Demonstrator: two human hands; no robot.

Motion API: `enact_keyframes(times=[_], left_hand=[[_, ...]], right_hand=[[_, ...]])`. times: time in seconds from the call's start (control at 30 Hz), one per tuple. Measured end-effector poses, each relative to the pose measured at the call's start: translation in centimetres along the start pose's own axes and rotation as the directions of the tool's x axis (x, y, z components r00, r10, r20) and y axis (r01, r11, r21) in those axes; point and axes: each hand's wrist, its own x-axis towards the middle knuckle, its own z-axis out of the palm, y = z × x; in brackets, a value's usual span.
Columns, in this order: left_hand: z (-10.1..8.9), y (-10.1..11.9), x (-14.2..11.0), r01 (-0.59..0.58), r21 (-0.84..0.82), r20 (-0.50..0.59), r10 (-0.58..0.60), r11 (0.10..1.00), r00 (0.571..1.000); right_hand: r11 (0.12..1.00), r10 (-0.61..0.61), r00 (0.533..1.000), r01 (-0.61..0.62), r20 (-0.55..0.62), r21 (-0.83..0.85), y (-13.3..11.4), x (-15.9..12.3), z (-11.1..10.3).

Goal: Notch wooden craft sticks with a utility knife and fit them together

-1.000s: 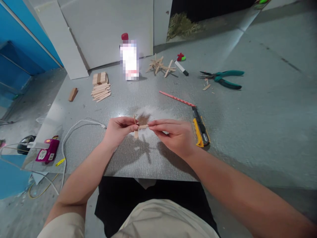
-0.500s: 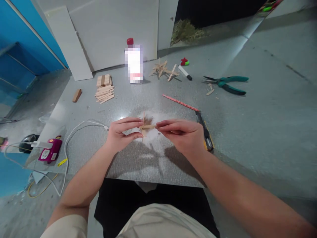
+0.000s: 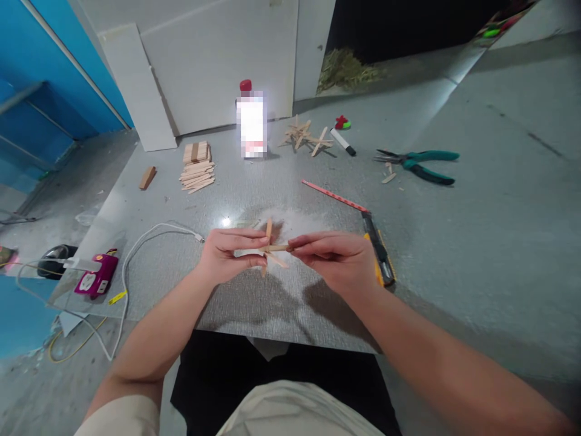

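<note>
Between my hands, above the table, is a small piece made of crossed wooden craft sticks (image 3: pixel 269 228). My left hand (image 3: pixel 231 254) pinches it at the crossing, thumb below and fingers above. From the right, my right hand (image 3: pixel 338 257) pinches the end of a craft stick (image 3: pixel 278 247) that reaches across to the crossing. Another stick slants down to the right from the joint. My fingertips hide part of the crossing. Pale dust (image 3: pixel 295 221) is spread on the table behind my hands.
An orange-and-black utility knife (image 3: pixel 380 251) with a red strip lies right of my right hand. Beyond are pliers (image 3: pixel 420 165), a marker (image 3: pixel 344 143), loose sticks (image 3: pixel 299 133), stacked sticks (image 3: pixel 197 169) and a blurred bottle (image 3: pixel 252 127). A white cable (image 3: pixel 140 239) runs at left.
The crossed sticks have turned between my fingers, so a slanting stick now shows at lower right. Both hands keep their pinch. The whole view has shifted slightly.
</note>
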Motion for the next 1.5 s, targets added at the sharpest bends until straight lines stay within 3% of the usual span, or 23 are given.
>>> enact_keyframes(times=[0.3, 0.83, 1.1, 1.5], left_hand=[[0.7, 0.2, -0.1, 0.163, -0.035, 0.046, -0.162, 0.986, 0.986], [-0.2, -0.3, 0.1, -0.041, 0.125, -0.003, 0.042, 0.991, 0.999], [0.2, -0.1, 0.1, -0.005, 0.027, 0.061, 0.004, 1.000, 0.998], [0.9, 0.3, -0.3, -0.005, -0.056, 0.070, 0.009, 0.998, 0.998]], right_hand=[[0.999, 0.019, 0.999, -0.021, 0.047, 0.033, 0.5, -0.3, 0.4], [0.995, -0.092, 0.996, 0.091, -0.019, -0.049, -0.4, -0.6, 0.4], [0.986, -0.158, 0.986, 0.160, 0.045, -0.044, -1.2, -0.6, 0.4], [0.968, -0.245, 0.962, 0.249, 0.121, -0.019, -1.7, -0.7, 0.6]])
